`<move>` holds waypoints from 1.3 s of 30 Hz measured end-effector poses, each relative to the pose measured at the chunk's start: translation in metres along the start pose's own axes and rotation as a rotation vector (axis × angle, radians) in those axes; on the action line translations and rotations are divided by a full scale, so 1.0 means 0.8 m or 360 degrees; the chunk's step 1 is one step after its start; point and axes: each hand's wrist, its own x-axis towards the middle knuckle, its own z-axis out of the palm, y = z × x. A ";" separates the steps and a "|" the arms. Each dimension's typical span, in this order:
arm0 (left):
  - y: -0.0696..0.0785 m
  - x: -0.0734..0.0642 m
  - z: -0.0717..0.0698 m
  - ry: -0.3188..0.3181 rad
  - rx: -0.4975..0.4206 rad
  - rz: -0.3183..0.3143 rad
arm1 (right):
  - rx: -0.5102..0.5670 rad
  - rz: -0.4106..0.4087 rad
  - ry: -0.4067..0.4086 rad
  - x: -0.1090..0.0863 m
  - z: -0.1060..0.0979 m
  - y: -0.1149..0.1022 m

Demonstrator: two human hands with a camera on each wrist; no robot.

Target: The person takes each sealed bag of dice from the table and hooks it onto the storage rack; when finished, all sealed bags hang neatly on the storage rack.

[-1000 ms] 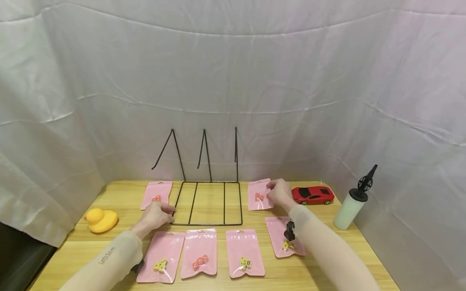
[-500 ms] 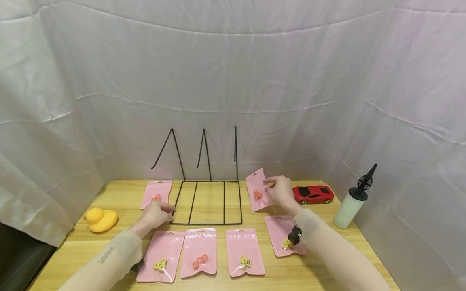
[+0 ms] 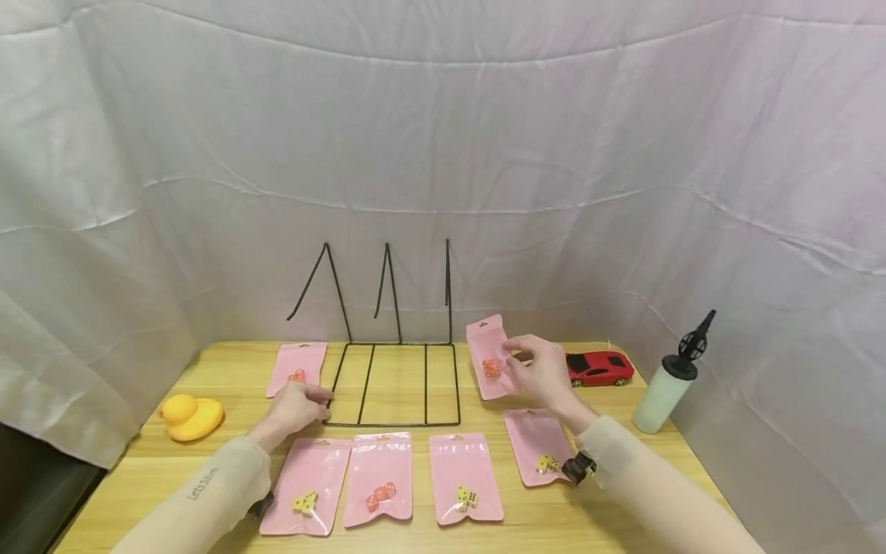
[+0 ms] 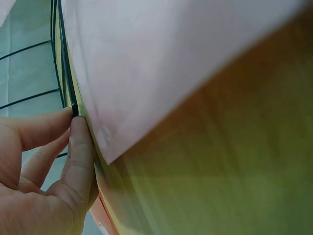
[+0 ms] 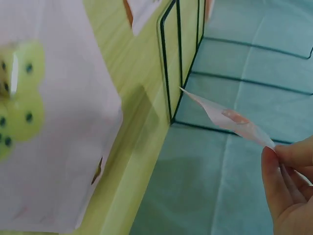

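My right hand pinches the right edge of a pink pouch with red dice, tilted up off the table right of a black wire rack. In the right wrist view the pouch shows nearly edge-on between thumb and fingers. My left hand grips the rack's front left corner; in the left wrist view thumb and finger pinch the black wire. Three hooks rise from the rack's back. Another pink pouch with red dice lies behind the left hand, partly covered by it.
Along the front lie pink pouches with yellow dice, red dice and yellow dice. One more yellow-dice pouch lies near the right forearm. A rubber duck, red toy car and hand pump flank them.
The right hand has lifted the red-dice pouch from lying on the table to a tilted, raised position. My left hand has stayed on the rack's corner.
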 end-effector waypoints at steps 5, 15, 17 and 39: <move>0.000 0.000 -0.001 0.0008 0.0001 0.0009 | 0.0109 -0.0222 0.0074 -0.017 -0.008 -0.015; 0.002 -0.001 -0.001 -0.0001 -0.0001 0.0014 | 0.0345 -0.0511 0.0227 -0.039 -0.020 -0.042; 0.003 -0.001 -0.001 -0.0001 -0.0004 0.0017 | 0.0382 -0.0549 0.0245 -0.041 -0.021 -0.047; 0.003 -0.002 0.002 0.0039 0.0021 0.0053 | 0.0736 -0.0808 0.0239 -0.035 -0.013 -0.097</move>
